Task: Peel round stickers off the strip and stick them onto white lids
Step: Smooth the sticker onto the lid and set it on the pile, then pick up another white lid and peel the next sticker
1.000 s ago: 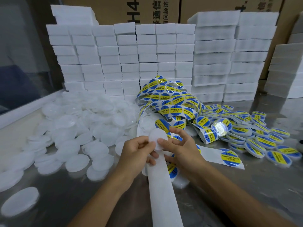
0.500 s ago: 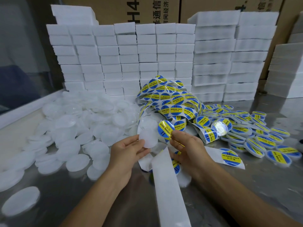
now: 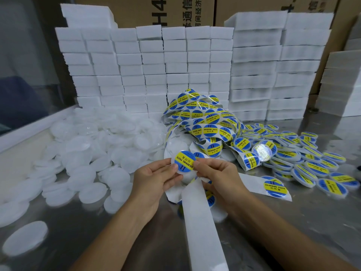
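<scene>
While both hands [image 3: 156, 178] pinch it, stickered lid [image 3: 183, 162]

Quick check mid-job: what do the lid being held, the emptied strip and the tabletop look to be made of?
Lid: seemingly translucent white plastic; the loose ones look milky and slightly see-through. Emptied strip: white release paper by its look, smooth and matte, and it bends in a soft curve. Tabletop: probably stainless steel, grey and brushed, with blurred reflections.
</scene>
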The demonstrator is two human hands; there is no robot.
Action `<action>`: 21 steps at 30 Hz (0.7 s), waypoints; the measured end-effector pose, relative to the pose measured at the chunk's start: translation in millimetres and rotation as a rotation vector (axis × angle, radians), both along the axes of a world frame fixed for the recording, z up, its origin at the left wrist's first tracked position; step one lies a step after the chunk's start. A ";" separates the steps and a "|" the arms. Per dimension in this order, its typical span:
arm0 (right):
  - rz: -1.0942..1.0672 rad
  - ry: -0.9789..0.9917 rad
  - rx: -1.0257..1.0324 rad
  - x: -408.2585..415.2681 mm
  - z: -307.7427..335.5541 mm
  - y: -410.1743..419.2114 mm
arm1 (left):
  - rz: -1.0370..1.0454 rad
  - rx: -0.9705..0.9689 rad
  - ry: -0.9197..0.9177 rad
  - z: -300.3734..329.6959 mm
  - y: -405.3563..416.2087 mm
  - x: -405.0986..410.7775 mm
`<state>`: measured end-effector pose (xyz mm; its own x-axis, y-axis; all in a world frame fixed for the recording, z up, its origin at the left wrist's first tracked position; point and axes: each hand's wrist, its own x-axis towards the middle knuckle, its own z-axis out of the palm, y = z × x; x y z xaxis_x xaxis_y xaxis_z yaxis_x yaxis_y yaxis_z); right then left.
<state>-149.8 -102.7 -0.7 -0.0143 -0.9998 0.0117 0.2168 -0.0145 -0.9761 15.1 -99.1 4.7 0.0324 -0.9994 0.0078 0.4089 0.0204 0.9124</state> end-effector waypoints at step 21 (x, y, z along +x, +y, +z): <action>-0.037 0.100 -0.017 0.7 1.0 1.5 | 0.020 -0.012 -0.032 2.6 2.5 -0.9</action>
<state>-149.1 -101.2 0.3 -0.0496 -0.9983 0.0317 0.1174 -0.0374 -0.9924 14.2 -96.6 7.3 0.0519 -0.9984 0.0207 0.3792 0.0388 0.9245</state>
